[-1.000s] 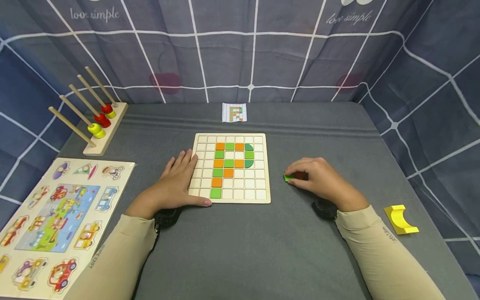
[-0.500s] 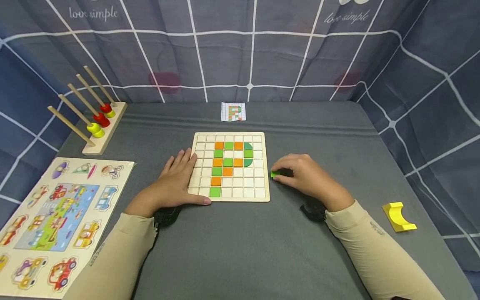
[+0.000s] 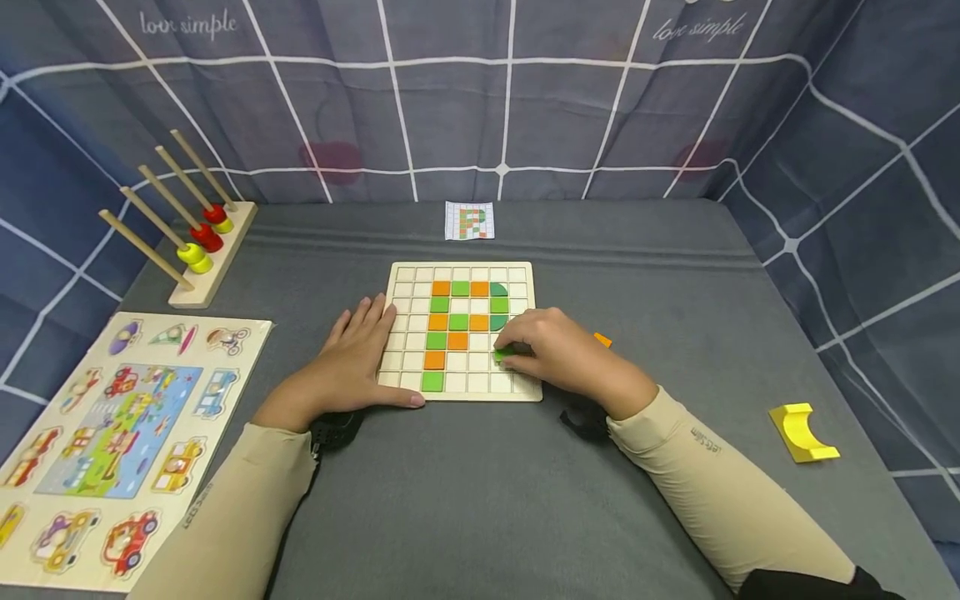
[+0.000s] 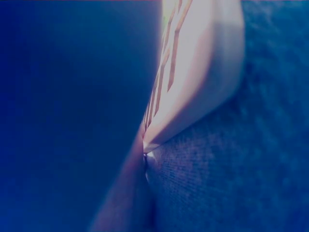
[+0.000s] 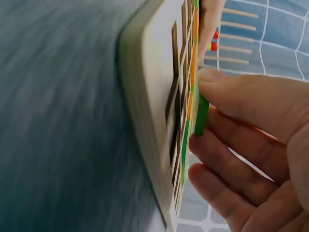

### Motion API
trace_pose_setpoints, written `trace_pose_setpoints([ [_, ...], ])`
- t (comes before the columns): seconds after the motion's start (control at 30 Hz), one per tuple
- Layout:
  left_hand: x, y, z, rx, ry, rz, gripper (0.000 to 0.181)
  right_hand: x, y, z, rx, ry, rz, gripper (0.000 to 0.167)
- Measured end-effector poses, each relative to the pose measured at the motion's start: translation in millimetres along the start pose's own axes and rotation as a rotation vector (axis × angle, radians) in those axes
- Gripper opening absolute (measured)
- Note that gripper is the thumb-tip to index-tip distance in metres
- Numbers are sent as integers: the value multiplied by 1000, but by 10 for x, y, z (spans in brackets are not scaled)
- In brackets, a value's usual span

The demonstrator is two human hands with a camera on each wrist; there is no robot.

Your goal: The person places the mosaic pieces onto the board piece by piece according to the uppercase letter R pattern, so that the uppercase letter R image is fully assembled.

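A square wooden grid board (image 3: 495,386) lies at the middle of the table, with orange and green tiles set in some cells. My left hand (image 3: 341,367) rests flat along its left side, fingers spread, the thumb at the near left corner. Over the board's right part my right hand (image 3: 558,350) pinches a green tile (image 5: 202,116) between thumb and fingers. In the right wrist view this tile stands tilted close to the board's face; whether it touches cannot be told. The left wrist view is mostly dark and shows the board's edge (image 4: 193,82).
A pattern card (image 3: 469,221) lies behind the board. Right of the right hand is an orange tile (image 3: 602,340), partly hidden. A yellow curved block (image 3: 804,433) sits farther right. At left are a peg stand (image 3: 213,267) with rings and a picture puzzle board (image 3: 225,392).
My right hand has moved left from the bare table to above the board, carrying the green tile. The orange tile has come into sight behind it. My left hand has stayed put.
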State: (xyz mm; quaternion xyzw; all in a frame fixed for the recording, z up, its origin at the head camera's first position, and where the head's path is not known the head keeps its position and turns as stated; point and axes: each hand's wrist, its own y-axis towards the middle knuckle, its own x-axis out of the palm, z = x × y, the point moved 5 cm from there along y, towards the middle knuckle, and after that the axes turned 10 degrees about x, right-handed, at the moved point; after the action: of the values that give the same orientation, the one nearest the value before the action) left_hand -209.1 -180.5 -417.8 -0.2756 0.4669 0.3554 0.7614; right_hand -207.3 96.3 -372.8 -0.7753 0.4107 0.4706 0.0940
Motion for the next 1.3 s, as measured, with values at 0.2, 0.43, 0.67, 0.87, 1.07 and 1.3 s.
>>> trace_pose_setpoints([
  [0.2,-10,10,22,8,-6,5,150,109,128,-81,34,-22,-42,15],
  [0.43,-6,2,12,2,-5,2,150,228,233,-162,57,-52,-77,16],
  [0.67,-11,-1,17,4,-6,2,150,252,250,-222,77,-63,-39,16],
  [0.87,-22,1,29,17,2,13,149,263,239,-219,96,-72,-37,14],
  [1.07,-7,10,11,14,4,14,150,273,229,-213,90,-84,-31,13],
  [1.3,3,3,0,12,4,11,151,285,216,-206,84,-89,-16,12],
])
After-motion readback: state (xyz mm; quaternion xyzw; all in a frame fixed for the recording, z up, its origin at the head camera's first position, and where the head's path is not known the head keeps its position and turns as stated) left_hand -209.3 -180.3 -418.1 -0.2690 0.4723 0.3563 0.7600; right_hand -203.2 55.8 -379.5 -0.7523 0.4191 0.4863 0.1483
